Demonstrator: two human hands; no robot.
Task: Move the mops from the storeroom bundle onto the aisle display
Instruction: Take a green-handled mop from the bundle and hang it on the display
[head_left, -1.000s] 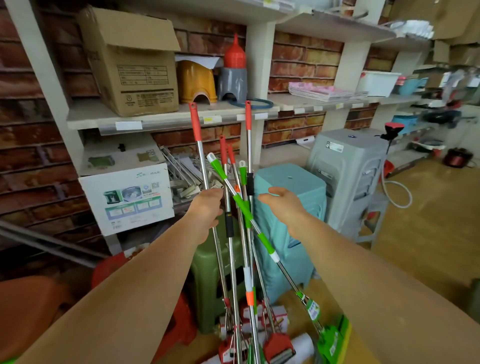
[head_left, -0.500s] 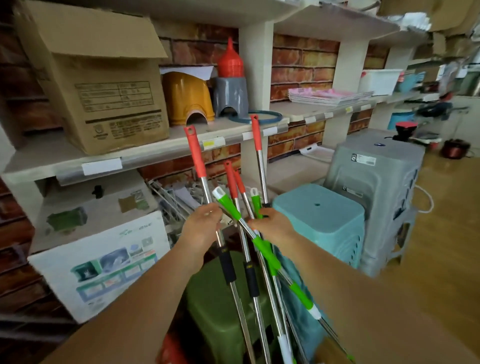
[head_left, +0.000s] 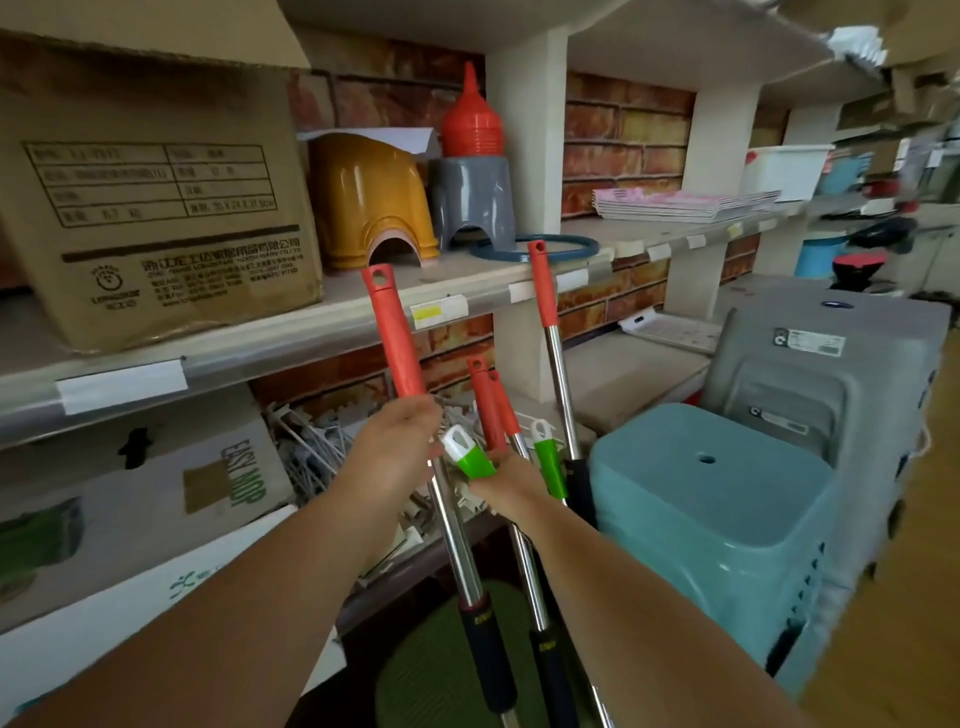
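Below shelf front edge: left hand (head_left: 395, 452) grips red-capped steel mop pole (head_left: 415, 410); right hand (head_left: 506, 488) clasps green-capped mop handle (head_left: 470, 457) amid bundled poles. Likely light, stiff, slippery chrome; better hold on black foam sleeves (head_left: 488, 654).

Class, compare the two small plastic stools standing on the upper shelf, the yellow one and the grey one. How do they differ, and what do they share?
The yellow stool looks wider and glossy; the grey stool looks narrower and matt. The grey stool carries a red cone-shaped item on top; the yellow stool has a white sheet behind its top. Both stand upright on the shelf, each with an arched cut-out at the base.
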